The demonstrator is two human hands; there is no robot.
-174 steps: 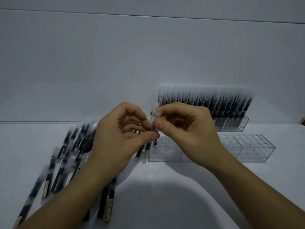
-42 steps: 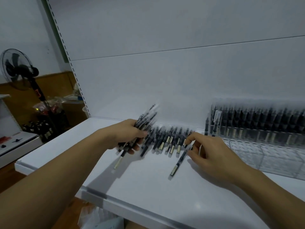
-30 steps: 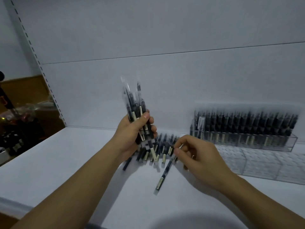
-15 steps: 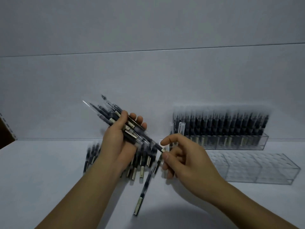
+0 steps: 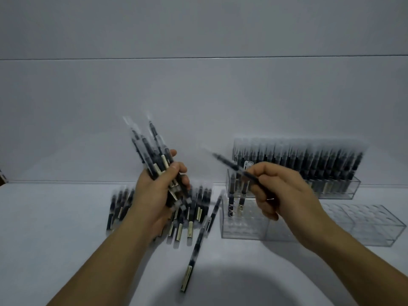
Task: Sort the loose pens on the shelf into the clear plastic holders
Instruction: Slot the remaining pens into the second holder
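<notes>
Right hand (image 5: pixel 280 191) has its grip pinched on a single pen (image 5: pixel 229 163), slanted, just above the near clear holder (image 5: pixel 242 230), where a couple of pens stand. Probably best to tip it upright first, then aim for a free hole. Left hand (image 5: pixel 159 195) clutches a fat bundle (image 5: pixel 152 155). Loose pens (image 5: pixel 194 208) crowd the shelf (image 5: pixel 55 228) right beside the holder.

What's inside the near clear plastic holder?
The near clear plastic holder has at least two wrapped black pens standing at its left end; other visible slots look empty. The right hand hides middle slots.
</notes>
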